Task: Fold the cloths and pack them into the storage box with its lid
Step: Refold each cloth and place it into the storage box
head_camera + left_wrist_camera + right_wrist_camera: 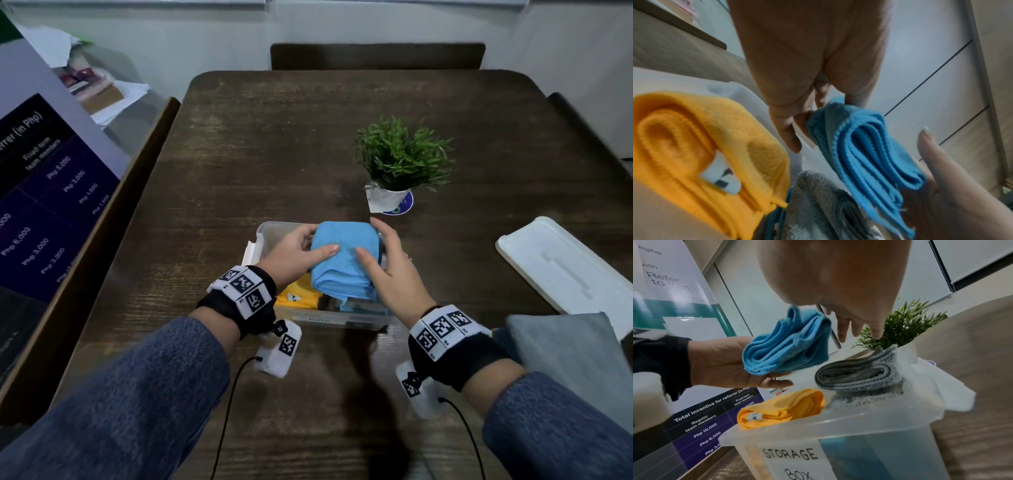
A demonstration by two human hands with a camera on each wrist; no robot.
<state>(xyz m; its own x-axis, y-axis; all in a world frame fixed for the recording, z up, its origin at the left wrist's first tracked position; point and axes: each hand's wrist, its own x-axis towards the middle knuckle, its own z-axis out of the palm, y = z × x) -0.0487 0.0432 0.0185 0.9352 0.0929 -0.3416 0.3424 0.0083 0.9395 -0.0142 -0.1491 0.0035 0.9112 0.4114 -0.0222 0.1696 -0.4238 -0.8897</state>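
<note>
A folded blue cloth (342, 267) hangs just above the clear storage box (270, 229). My left hand (298, 253) grips its left side, thumb on top and fingers behind. My right hand (387, 263) lies against its right side with straight fingers and the thumb on top. The left wrist view shows the left fingers (787, 128) pinching the blue cloth (869, 154). In the right wrist view the right fingers (859, 326) hang straight beside the blue cloth (787, 350). Inside the box (838, 423) stand a rolled yellow cloth (783, 407) and a grey cloth (855, 374).
The white lid (565, 267) lies on the table at the right, with a flat grey cloth (565, 353) in front of it. A potted plant (400, 161) stands just behind the box. A printed poster board (51, 192) leans at the left.
</note>
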